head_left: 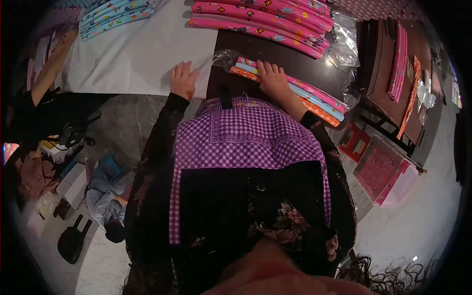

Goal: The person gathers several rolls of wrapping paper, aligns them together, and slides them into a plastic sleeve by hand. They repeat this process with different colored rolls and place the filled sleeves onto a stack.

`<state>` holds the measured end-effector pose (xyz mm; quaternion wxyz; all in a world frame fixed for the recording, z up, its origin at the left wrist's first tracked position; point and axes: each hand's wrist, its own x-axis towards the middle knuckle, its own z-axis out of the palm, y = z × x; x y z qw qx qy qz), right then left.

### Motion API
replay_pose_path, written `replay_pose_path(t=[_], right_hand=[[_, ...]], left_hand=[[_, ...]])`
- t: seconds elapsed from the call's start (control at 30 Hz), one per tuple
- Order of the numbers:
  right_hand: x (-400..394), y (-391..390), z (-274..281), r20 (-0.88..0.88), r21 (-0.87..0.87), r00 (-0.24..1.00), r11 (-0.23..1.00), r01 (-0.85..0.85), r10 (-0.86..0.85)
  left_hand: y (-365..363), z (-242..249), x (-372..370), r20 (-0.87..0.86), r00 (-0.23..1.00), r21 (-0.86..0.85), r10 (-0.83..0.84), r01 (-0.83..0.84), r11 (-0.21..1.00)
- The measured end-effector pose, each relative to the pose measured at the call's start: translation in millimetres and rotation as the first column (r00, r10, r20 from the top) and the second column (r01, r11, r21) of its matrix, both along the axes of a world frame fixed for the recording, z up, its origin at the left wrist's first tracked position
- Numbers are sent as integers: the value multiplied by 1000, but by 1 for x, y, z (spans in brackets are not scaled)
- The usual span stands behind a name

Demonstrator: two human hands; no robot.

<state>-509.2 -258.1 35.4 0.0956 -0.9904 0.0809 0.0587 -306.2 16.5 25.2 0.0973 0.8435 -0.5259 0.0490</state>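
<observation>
Three long rolls, pink, light blue and orange, lie side by side in clear plastic on the dark table [216, 81]. My right hand [274, 79] rests on the near part of this bundle [319, 102], its fingers spread over the rolls. On the white cloth [132, 59], near its right edge, my left hand [184, 80] lies flat with the fingers apart and nothing in it. Crumpled clear plastic [226, 58] sits at the bundle's left end, between my two hands. Beyond the bundle is a stack of pink patterned rolls [260, 27].
Light blue patterned rolls [115, 19] lie at the upper left. Clear plastic bags [345, 42] are right of the pink stack. Another person's arm [51, 71] reaches in at the far left. A side table [378, 73] and a pink crate [381, 172] stand right.
</observation>
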Motion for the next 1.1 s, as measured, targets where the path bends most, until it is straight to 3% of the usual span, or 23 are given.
replay_pose_path(t=[0.03,0.23,0.33,0.4,0.5,0.63,0.7,0.83,0.9,1.1], right_hand=[[1,0,0,13,-9,1000,1000,4,-4],[2,-1,-4,38,50,998,998,48,-49],[1,-3,-4,36,85,998,995,45,-49],[1,-4,-2,34,90,998,995,51,-54],[3,-2,2,13,102,997,992,69,-71],[7,-1,0,-17,93,997,992,82,-81],[7,-1,2,-17,84,997,994,74,-73],[6,-2,1,-1,73,999,997,38,-38],[8,-1,2,-22,56,999,998,40,-39],[8,-6,-3,15,47,997,996,79,-80]], left_hand=[[-7,7,12,93,993,-34,-65,69,997],[-31,23,70,241,949,-16,-203,213,977],[-37,27,80,280,945,18,-168,170,985],[-35,31,79,287,957,168,-24,-25,986],[-29,34,78,264,962,146,64,-106,984],[-9,-16,85,190,976,223,106,-148,964],[-8,-24,85,167,986,206,1,-36,978],[-31,-7,93,109,994,303,31,-63,951],[-47,5,103,185,971,180,-149,115,977],[-93,28,122,310,855,222,-416,361,906]])
